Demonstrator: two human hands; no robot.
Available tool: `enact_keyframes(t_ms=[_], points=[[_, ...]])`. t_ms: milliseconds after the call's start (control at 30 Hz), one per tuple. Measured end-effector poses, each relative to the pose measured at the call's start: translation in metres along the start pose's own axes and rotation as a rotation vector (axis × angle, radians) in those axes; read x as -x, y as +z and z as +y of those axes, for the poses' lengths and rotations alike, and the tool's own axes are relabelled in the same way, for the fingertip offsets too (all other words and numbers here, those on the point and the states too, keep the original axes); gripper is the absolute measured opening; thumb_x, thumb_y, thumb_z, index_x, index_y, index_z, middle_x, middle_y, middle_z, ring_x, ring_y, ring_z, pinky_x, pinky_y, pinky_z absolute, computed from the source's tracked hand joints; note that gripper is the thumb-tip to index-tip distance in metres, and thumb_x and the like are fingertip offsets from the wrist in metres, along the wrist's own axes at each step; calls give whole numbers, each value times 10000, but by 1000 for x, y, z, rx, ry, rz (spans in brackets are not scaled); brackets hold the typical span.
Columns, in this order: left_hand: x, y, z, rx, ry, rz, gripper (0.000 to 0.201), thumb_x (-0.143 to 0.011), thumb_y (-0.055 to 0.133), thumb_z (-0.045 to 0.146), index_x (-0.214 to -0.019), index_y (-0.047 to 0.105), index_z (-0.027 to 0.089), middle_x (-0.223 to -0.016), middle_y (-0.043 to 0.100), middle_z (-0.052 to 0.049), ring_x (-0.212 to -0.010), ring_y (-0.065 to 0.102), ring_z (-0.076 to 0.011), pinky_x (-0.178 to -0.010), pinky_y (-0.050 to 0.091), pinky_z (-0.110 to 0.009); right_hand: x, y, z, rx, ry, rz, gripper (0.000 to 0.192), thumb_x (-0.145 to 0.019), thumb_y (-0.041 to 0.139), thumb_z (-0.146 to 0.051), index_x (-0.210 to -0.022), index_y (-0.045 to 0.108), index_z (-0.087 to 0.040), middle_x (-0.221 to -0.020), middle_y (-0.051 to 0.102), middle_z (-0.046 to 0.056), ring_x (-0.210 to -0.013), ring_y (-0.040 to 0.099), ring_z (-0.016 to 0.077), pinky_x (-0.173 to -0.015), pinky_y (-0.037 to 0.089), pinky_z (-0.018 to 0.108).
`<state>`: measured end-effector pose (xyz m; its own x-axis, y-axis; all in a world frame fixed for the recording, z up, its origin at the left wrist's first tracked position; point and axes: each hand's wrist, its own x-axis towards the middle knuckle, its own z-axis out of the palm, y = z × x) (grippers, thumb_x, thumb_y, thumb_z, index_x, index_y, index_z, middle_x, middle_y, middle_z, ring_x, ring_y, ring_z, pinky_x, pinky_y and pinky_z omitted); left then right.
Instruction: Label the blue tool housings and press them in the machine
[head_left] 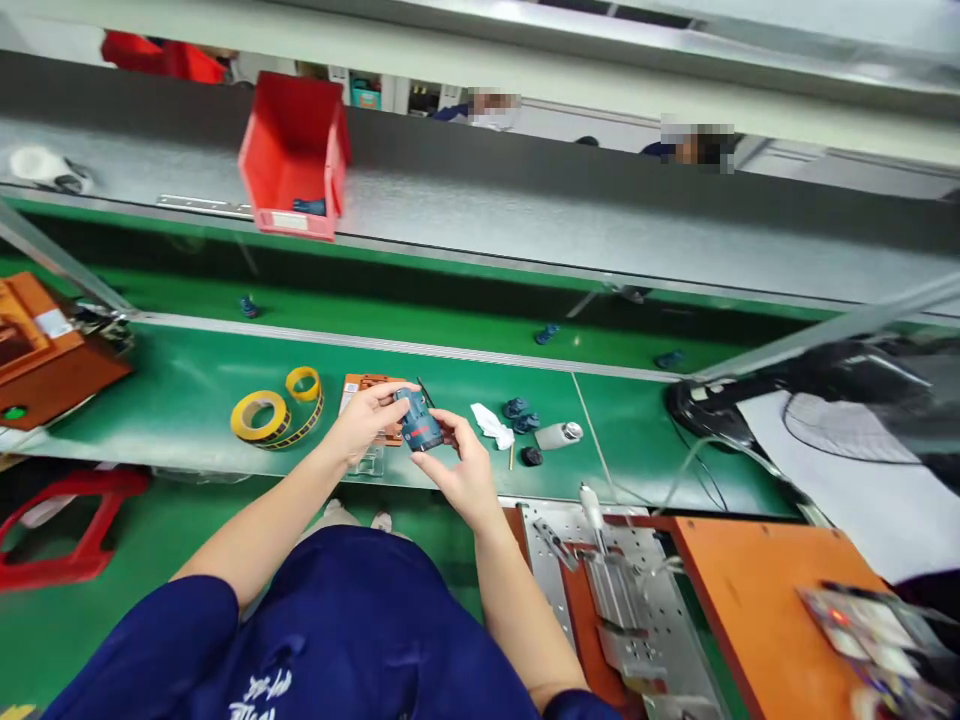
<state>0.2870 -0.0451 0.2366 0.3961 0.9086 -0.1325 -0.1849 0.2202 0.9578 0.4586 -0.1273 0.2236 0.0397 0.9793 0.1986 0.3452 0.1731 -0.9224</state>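
- I see both bare hands raised just above the near edge of the green workbench (pixel 187 390), meeting at one small dark-blue housing (pixel 420 425).
- My left hand (pixel 364 420) comes in from the left; its fingers are curled narrowly around the upper left side of the dark-blue housing, thumb and fingertips pressed on it.
- My right hand (pixel 465 470) supports the same part from below and to the right; its fingers are partly closed about the lower end, palm turned upward.
- The dark-blue housing is held between the two hands, clear of the bench surface, tilted with one end toward the far side.
- Directly behind the hands an orange tray (pixel 367 385) lies flat on the bench, partly covered by the left hand.
- Two rolls of yellow tape (pixel 274 412) lie to the left of the hands, touching each other.
- To the right of the hands I note a crumpled white cloth (pixel 491 425), several small blue parts (pixel 521 412) just beyond it, and a grey cylinder (pixel 559 435) lying on its side.
- A red bin (pixel 292 150) stands on the grey shelf above the bench.
- A metal fixture (pixel 600 570) with an orange plate (pixel 750 590) sits at the lower right, well apart from both hands.
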Motion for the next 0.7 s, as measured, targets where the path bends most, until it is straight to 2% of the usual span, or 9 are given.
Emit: enact_keyframes(t_ms=[67,133,233,333,400,500,600,633,700], points=[[2,16,1,-12,61,-9,452,-728,813,423,-1089,738,163,-1084,760,-120,-924,706,-236,-807,578,-348,8,-9,-3,-175,103,-13,430,-849,661,-443,-1208,548,-233,-1123,666,85,-890,675,212,-803,571,384],[2,29,-1,-16,93,-41,448,-741,808,406,-1114,728,170,-1110,756,-120,-945,706,-238,-847,571,-361,14,-15,-5,-320,224,-52,328,-902,575,-484,-1110,547,-232,-887,676,31,-655,639,164,-621,536,324],[0,43,-6,23,91,-129,431,-756,801,397,-1128,722,196,-1129,755,-104,-944,714,-233,-892,558,-376,20,-17,-10,-477,350,16,294,-874,592,-513,-937,503,-240,-656,566,-50,-463,451,96,-444,331,225],[-6,49,-11,64,78,-222,401,-764,798,365,-1127,722,211,-1164,745,-98,-1003,699,-232,-916,541,-369,21,-15,-16,-638,385,196,335,-817,632,-501,-811,422,-241,-620,449,-74,-449,301,64,-421,143,202],[-11,51,-14,70,95,-255,384,-769,794,341,-1122,721,208,-1155,744,-96,-1046,678,-227,-928,527,-351,20,-14,-19,-722,406,244,370,-805,640,-514,-791,390,-241,-622,404,-77,-448,243,54,-427,80,205],[-19,56,-15,62,153,-277,340,-777,777,346,-1081,716,206,-1037,745,-64,-970,659,-189,-857,521,-295,17,-11,-25,-892,468,180,398,-809,638,-569,-849,401,-251,-616,423,-82,-438,206,47,-424,55,192],[-24,62,-9,-33,246,-202,212,-822,703,399,-879,694,195,-796,654,9,-743,569,-123,-691,464,-227,15,-2,-31,-1061,545,42,466,-841,534,-683,-941,458,-234,-565,433,-86,-423,157,42,-403,58,178],[-25,65,-6,-83,260,-171,224,-847,662,409,-803,661,190,-737,601,26,-689,522,-111,-656,436,-220,14,1,-33,-1066,556,36,507,-847,498,-717,-951,476,-222,-564,446,-79,-423,162,41,-397,66,174],[-28,67,3,-180,246,-141,289,-885,595,410,-703,578,187,-676,515,44,-640,455,-103,-626,394,-223,13,9,-36,-965,541,120,549,-854,462,-751,-942,491,-209,-601,498,-53,-435,222,42,-394,96,164]])
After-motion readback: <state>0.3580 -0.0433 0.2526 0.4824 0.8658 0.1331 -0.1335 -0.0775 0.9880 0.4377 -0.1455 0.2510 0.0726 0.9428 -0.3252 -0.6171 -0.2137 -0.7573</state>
